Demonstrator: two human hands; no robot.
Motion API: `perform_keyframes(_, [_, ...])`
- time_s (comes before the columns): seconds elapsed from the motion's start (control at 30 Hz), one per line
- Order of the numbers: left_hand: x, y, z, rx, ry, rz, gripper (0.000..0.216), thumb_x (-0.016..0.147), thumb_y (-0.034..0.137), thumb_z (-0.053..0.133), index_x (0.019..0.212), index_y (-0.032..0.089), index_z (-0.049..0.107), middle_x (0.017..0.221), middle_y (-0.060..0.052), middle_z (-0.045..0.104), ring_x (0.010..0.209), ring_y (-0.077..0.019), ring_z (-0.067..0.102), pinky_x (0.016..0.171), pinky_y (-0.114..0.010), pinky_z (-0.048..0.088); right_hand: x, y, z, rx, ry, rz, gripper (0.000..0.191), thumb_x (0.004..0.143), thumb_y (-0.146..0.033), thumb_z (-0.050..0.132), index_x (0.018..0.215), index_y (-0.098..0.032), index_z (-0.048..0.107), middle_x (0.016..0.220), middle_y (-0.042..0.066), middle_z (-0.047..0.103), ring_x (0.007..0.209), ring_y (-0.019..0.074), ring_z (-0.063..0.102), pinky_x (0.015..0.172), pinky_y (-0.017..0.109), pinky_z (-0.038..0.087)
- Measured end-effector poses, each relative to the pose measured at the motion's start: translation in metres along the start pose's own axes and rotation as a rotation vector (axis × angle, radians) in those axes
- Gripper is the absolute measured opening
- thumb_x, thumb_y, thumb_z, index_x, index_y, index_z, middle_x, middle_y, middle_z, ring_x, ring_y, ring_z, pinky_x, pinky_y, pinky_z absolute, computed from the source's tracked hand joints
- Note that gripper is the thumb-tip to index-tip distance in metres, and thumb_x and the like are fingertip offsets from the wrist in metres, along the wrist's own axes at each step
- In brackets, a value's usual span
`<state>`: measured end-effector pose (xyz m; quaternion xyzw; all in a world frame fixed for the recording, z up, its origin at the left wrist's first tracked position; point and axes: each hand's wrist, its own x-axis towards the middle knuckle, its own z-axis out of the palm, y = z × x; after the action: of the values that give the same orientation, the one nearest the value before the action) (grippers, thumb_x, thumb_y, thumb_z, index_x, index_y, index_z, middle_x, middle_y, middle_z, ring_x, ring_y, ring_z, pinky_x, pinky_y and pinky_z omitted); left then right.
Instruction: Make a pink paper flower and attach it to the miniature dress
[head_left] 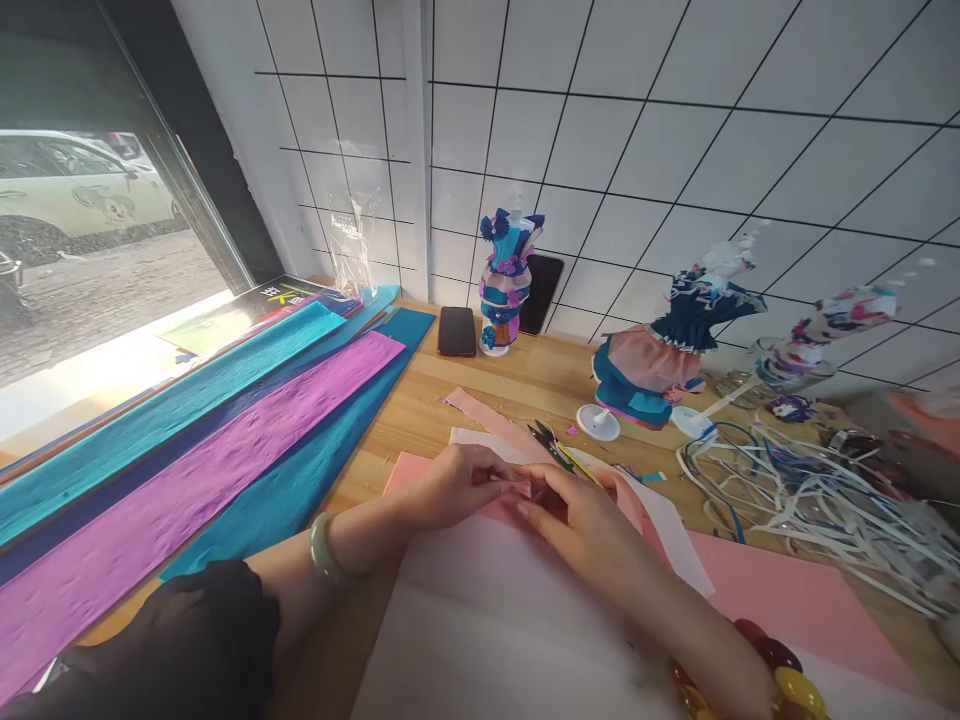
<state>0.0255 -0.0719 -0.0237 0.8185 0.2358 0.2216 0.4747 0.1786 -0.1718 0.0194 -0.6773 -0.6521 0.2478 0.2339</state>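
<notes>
My left hand (466, 482) and my right hand (564, 508) meet over the white paper sheet (480, 620). Between their fingertips is a small piece of pink crepe paper (523, 487), partly hidden by the fingers. Both hands are closed in a pinch on it. Just beyond them lies a pair of scissors (551, 445) with dark handles, with a thin yellow stick (576, 462) alongside. A pink paper strip (487, 415) stretches away behind the fingers. Pink paper (802, 590) also lies under the white sheet at the right.
Long turquoise (187, 385) and purple crepe sheets (225, 480) cover the left side. A phone (457, 331) lies near the wall beside a small paper-dressed figure (508, 285). Another dressed figure (660, 350) leans over at right. Tangled paper strips (810, 510) heap at far right.
</notes>
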Motion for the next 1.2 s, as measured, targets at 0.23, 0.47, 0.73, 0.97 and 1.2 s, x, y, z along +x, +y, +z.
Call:
perform_keyframes(0.23, [-0.002,0.001,-0.001,0.143,-0.062,0.009,0.021,0.08,0.025,0.049,0.087,0.018,0.068,0.078,-0.002,0.065,0.067,-0.0102,0.053,0.06,-0.02,0.038,-0.006,0.004,-0.04,-0.018,-0.04,0.111,0.036,0.077,-0.032,0.051,0.111,-0.023,0.058,0.105,0.007,0.066,0.081,0.0197,0.064,0.072,0.035,0.049])
perform_keyframes(0.47, [-0.004,0.004,-0.001,0.168,-0.074,0.035,0.023,0.081,0.024,0.046,0.086,0.02,0.068,0.08,-0.001,0.066,0.069,-0.011,0.054,0.061,-0.02,0.038,-0.027,0.039,-0.083,-0.11,0.056,0.176,0.034,0.078,-0.044,0.051,0.102,-0.022,0.062,0.098,0.006,0.068,0.083,0.0213,0.064,0.072,0.034,0.05])
perform_keyframes(0.73, [-0.006,0.007,0.0,0.17,-0.057,-0.022,0.023,0.08,0.029,0.048,0.084,0.019,0.068,0.079,-0.002,0.066,0.07,-0.0126,0.054,0.061,-0.021,0.038,-0.075,0.091,-0.062,-0.306,0.194,0.31,0.029,0.08,-0.035,0.046,0.098,-0.021,0.064,0.097,0.007,0.07,0.086,0.0224,0.065,0.075,0.036,0.051])
perform_keyframes(0.97, [-0.005,0.016,-0.002,0.169,-0.088,-0.072,0.025,0.08,0.033,0.046,0.082,0.02,0.067,0.079,-0.001,0.064,0.07,-0.0132,0.053,0.062,-0.022,0.037,-0.092,0.081,-0.046,-0.363,0.2,0.103,0.031,0.084,-0.032,0.042,0.104,-0.023,0.065,0.115,0.007,0.062,0.108,0.0226,0.055,0.091,0.039,0.043])
perform_keyframes(1.2, [-0.005,0.02,-0.002,0.165,-0.081,-0.126,0.027,0.079,0.038,0.047,0.08,0.019,0.066,0.078,-0.002,0.063,0.069,-0.0139,0.052,0.06,-0.022,0.037,-0.12,0.132,-0.088,-0.263,0.332,0.277,0.03,0.082,-0.038,0.046,0.1,-0.021,0.064,0.104,0.009,0.067,0.095,0.0256,0.061,0.082,0.043,0.048])
